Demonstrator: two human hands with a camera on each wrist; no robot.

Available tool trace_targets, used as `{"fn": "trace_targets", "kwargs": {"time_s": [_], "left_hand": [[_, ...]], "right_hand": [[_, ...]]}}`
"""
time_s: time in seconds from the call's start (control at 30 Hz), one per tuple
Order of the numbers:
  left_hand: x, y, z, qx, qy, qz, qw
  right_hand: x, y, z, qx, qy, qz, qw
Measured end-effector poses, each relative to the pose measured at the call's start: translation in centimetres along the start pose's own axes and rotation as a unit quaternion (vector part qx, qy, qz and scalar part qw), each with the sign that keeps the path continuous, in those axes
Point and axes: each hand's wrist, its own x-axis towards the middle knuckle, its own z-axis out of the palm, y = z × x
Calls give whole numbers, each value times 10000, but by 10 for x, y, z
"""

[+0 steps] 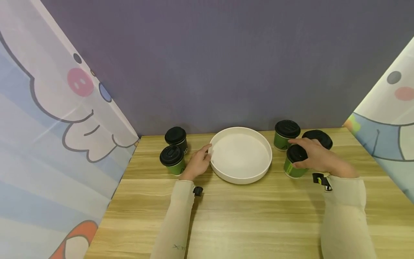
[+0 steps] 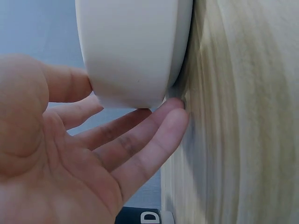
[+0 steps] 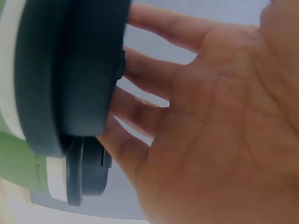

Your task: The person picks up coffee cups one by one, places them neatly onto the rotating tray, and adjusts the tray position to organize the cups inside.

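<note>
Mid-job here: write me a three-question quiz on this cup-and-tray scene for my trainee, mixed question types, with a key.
1. True or false: the white round tray already holds a cup.
2. How many lidded cups stand on the wooden table?
3. Multiple choice: what does the left hand touch?
A. the front left cup
B. the tray's outer wall
C. nothing

Key:
1. False; its inside is bare.
2. Five: two left of the tray, three right of it.
3. B; the left wrist view shows straight fingers against the wall. The right hand meanwhile reaches over the near right cup, fingers around its lid.
</note>
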Motion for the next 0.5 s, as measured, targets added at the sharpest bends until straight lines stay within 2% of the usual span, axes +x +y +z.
{"fn": "trace_targets", "kwargs": {"time_s": [0.17,0.5], "left_hand": [[2,0,0,49,4,16,10000],[3,2,2,66,-44,-101,9999]], "right_hand": [[4,-1,2,-54,-71,-51,9999],[13,-9,11,57,315,-337,9989]]}}
